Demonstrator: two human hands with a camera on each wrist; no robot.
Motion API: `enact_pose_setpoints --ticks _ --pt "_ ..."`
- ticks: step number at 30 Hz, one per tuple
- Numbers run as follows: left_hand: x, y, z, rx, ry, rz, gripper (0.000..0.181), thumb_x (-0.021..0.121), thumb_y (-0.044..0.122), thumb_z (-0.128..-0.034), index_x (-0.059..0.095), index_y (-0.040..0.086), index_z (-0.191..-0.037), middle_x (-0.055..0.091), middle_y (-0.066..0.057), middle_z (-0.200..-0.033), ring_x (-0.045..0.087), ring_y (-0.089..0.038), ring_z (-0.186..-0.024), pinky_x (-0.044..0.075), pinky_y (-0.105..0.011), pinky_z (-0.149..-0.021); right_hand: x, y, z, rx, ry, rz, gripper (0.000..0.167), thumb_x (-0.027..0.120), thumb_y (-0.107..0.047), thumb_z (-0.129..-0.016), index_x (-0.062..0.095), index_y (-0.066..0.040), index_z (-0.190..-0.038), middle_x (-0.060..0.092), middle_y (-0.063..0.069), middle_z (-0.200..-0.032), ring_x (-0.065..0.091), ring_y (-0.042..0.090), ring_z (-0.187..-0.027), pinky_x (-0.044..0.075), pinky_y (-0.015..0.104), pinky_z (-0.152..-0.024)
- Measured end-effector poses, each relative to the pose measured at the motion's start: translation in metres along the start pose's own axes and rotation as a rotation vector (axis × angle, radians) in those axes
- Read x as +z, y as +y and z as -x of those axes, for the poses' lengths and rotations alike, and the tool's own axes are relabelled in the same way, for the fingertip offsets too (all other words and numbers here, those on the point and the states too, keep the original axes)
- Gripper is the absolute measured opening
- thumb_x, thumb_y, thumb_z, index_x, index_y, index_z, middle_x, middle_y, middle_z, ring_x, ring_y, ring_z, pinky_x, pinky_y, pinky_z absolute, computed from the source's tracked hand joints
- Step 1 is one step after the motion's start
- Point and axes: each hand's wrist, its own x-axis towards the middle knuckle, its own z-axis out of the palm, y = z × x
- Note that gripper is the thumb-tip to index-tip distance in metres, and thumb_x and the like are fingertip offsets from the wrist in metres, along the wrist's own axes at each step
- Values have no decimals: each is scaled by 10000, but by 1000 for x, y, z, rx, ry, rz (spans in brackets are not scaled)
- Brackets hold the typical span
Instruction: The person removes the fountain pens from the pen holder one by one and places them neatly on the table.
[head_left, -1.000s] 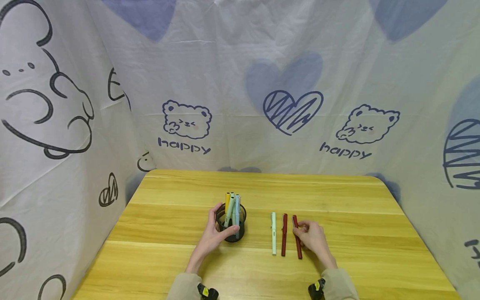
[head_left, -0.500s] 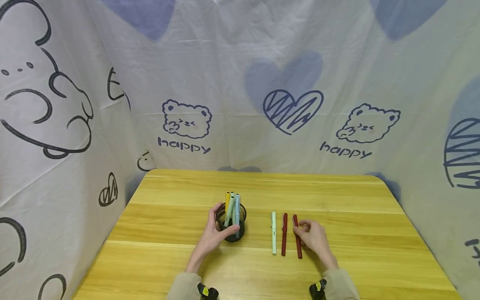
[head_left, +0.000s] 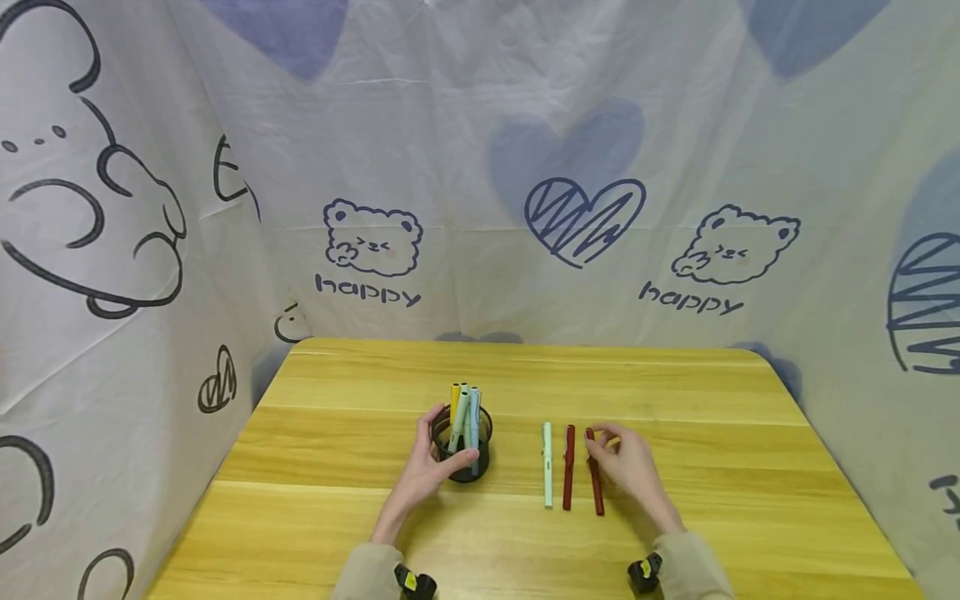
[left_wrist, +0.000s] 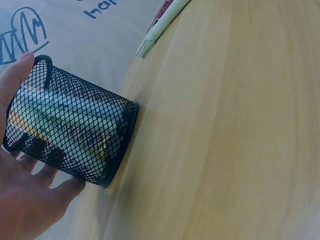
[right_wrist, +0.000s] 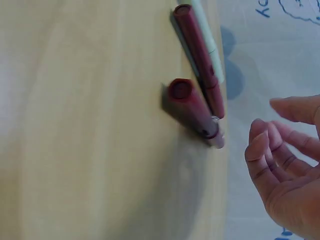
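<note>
Black mesh cup [left_wrist: 75, 117] of pens [head_left: 461, 412], clamped in my left hand [head_left: 427, 472]
My right hand [head_left: 633, 462], fingers parted, hovers by the outer red pen [head_left: 596, 485] on the counter [head_left: 517, 546]; a careless brush could roll it

Table [head_left: 337, 383] (wood-grained), mesh cup [left_wrist: 75, 120], mint pen [head_left: 547, 467], two red pens [head_left: 567, 468] [head_left: 597, 492]

Mesh pen holder [left_wrist: 90, 160], one: black, round, upright, the left hand [head_left: 431, 467] gripping its side; contents standing, a yellow pen [head_left: 455, 402], light-blue pen [head_left: 475, 417] and green pens [head_left: 461, 417] (full count hidden). Loose, to its right, three in a row: pale-green pen [head_left: 547, 467], lying lengthwise; dark-red pen [head_left: 568, 468], just beside, nearly parallel; second dark-red pen [head_left: 597, 492], slightly slanted, far end near the right hand [head_left: 630, 462].
</note>
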Motion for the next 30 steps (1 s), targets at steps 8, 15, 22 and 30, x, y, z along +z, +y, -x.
enact_pose_setpoints --ticks 8,15,22,30 --pt "0 2 0 -5 -5 -2 953 808 245 -857 185 226 -1578 270 -105 -1637 255 -347 -1524 165 -624 -1247 0 -26 -5 -270 19 33 271 717 -78 -918 699 -4 -1178 661 57 -911 630 132 -771 511 201 -598" --pt "-1 2 1 -14 -5 -18 954 808 256 -855 187 224 -1579 272 -125 -1634 255 -349 -1524 149 -639 -1244 13 -51 -22 -482 -56 68 272 703 -91 -936 689 -24 -1199 661 89 -963 598 109 -758 493 191 -594" --pt "-2 0 -1 -19 -1 -41 953 803 280 -860 186 207 -1582 289 -146 -1625 262 -358 -1520 136 -665 -1232 31 -79 -42 -567 -152 143 321 635 -204 -1001 651 -64 -1290 668 84 -1136 592 124 -817 483 207 -630" --pt "-3 0 -2 -18 -2 -42 929 795 278 -869 194 235 -1577 266 -129 -1638 246 -362 -1527 137 -683 -1223 48 -103 -58 -594 -273 132 400 590 -233 -1028 584 -54 -1385 631 149 -1236 565 136 -818 451 199 -618"
